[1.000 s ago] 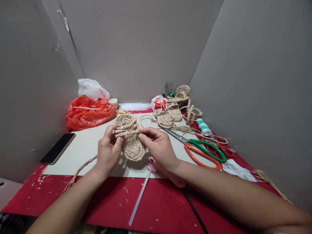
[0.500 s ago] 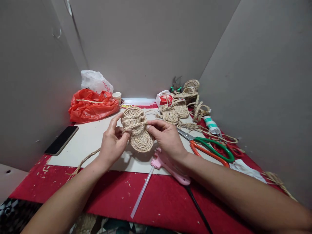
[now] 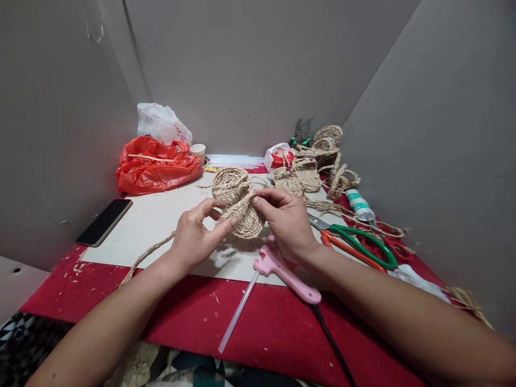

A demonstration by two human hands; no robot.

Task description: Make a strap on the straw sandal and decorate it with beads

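A woven straw slipper-like piece [image 3: 231,184], with an oval sole and a braided strap across it, is held up above the white board [image 3: 161,204]. My left hand [image 3: 197,231] grips its lower left side between thumb and fingers. On its right edge, my right hand [image 3: 284,217] pinches the strap's end with thumb and forefinger. A pink glue gun [image 3: 286,274] with a clear glue stick lies below my right hand. Left of my left hand runs a loose braided cord [image 3: 149,251], partly hidden by the forearm.
Green-and-orange scissors [image 3: 355,242] lie at the right, near a white-and-teal roll [image 3: 360,205]. More woven pieces [image 3: 308,174] are heaped behind. A red plastic bag [image 3: 155,169], a paper cup [image 3: 198,152] and a phone [image 3: 105,221] are at the left.
My left hand has slid down the woven piece, its fingers now lower on the left side. The piece is turned somewhat, and the camera view has shifted slightly.
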